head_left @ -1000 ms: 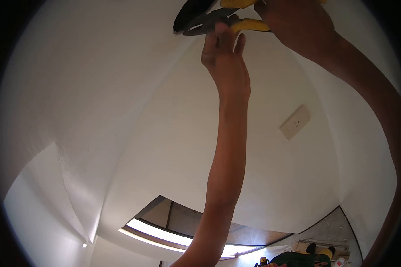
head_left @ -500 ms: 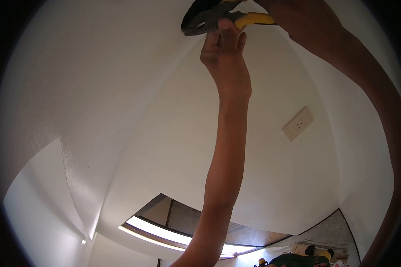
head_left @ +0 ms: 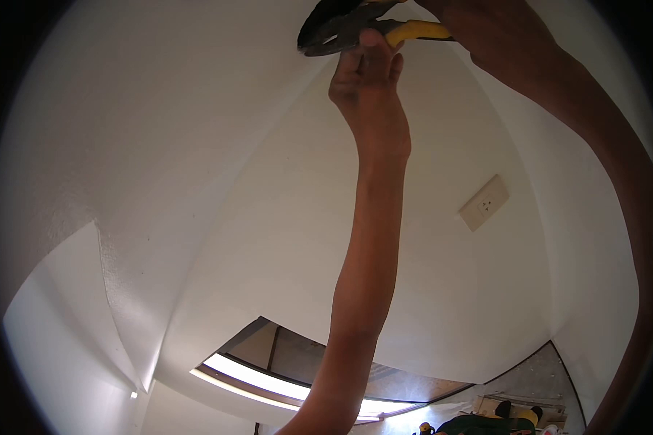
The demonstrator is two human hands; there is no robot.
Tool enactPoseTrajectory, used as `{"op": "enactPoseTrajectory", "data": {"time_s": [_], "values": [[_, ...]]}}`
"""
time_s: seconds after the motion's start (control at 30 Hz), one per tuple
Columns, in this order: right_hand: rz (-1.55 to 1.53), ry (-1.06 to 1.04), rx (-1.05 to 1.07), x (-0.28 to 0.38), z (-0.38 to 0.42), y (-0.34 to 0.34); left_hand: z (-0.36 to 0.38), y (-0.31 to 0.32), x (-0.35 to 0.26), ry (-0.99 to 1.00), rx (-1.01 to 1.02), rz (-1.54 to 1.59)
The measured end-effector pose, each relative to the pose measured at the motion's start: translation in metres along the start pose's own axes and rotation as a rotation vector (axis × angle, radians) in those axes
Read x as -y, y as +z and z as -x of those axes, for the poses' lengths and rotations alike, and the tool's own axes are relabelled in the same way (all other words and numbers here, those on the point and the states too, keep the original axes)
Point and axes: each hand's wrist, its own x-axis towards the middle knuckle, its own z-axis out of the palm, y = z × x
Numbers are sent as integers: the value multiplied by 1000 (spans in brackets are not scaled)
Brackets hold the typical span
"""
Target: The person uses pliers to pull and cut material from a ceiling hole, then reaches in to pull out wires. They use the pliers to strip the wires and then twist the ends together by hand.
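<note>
Both hands are raised overhead at the top edge of the view. A pair of pliers (head_left: 415, 30) with yellow handles and dark metal jaws points to the left. My right hand (head_left: 479, 25) is closed around the handles, its fingers partly cut off by the frame's top. My left hand (head_left: 374, 72) reaches up from below, fingers closed at the pliers' head near the pivot, thumb against the metal. Right at the jaws is a black, curved-edged patch (head_left: 319, 22); what the jaws bite on is hidden.
White wall and ceiling surfaces (head_left: 268, 217) surround my arms. A wall socket plate (head_left: 485, 204) sits to the right. Below, a rectangular opening (head_left: 297, 355) shows bright light. A dark green bag-like item (head_left: 486, 425) with yellow-and-black things lies at the bottom right.
The pliers and both hands have shifted very slightly right and up in the view. Both hands keep their hold.
</note>
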Motion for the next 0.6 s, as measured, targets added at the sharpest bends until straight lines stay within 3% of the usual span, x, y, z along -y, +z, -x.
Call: {"op": "enactPoseTrajectory", "data": {"time_s": [0.37, 0.6], "values": [[-28, -34, -140, -8, -5, 10, -2, 2, 0, -1, 7, -18], [-228, 25, 1, 0, 6, 6, 5, 4, 1, 11, -65, -40]]}}
